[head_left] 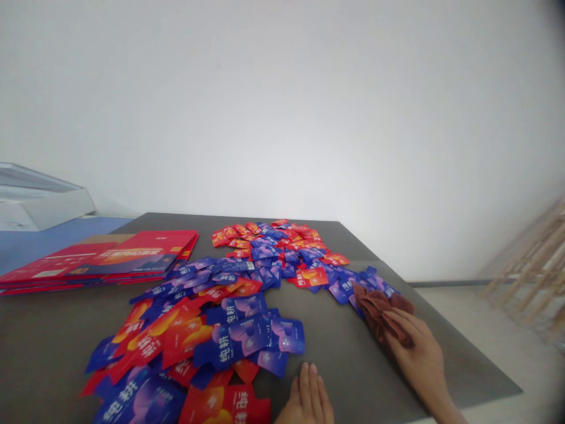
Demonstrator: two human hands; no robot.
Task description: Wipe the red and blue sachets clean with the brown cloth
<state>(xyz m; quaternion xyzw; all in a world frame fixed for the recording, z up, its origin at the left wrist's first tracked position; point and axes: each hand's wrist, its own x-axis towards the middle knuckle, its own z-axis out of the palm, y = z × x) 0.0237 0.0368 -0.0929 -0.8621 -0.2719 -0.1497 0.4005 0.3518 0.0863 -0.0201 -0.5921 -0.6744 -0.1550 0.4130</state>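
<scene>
A crumpled brown cloth (375, 309) is gripped in my right hand (419, 353), low over the right part of the dark grey table (335, 335). The cloth touches the edge of a scatter of blue packets (346, 288). At the bottom of the view my left hand (305, 397) lies with its fingers stretched out and holds nothing. Just left of it is a heap of flat red packets (188, 338) and blue packets (241, 341), overlapping at many angles. My left wrist is cut off by the frame edge.
Flat red printed cartons (128, 253) are stacked at the table's left. Behind them a white open box (48, 203) sits on a blue surface (26, 241). More red packets (304, 238) lie farther back. A white wall (273, 118) stands behind; blurred wooden slats (529, 271) are at right.
</scene>
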